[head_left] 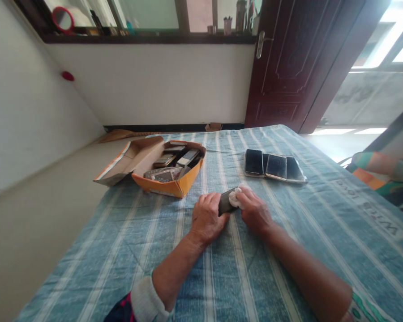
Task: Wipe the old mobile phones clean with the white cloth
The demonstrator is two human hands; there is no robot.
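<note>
My left hand (206, 218) is closed around one end of a dark mobile phone (225, 202), just above the striped cloth. In my right hand (255, 210) is a crumpled white tissue (235, 197), pressed against the phone's other end. My fingers and the tissue cover part of the phone. Beyond my left hand stands an open orange cardboard box (191, 180) with several old phones (189, 157) inside, its lid folded out to the left. Past my right hand lies a group of phones (276, 167), dark screens up, some overlapping.
A blue striped cloth (174, 268) covers the surface under my hands. Behind it are a white wall (161, 85), a dark red door (289, 67) and a window sill (154, 39) with small items. An orange and green patterned thing (372, 172) is at the right edge.
</note>
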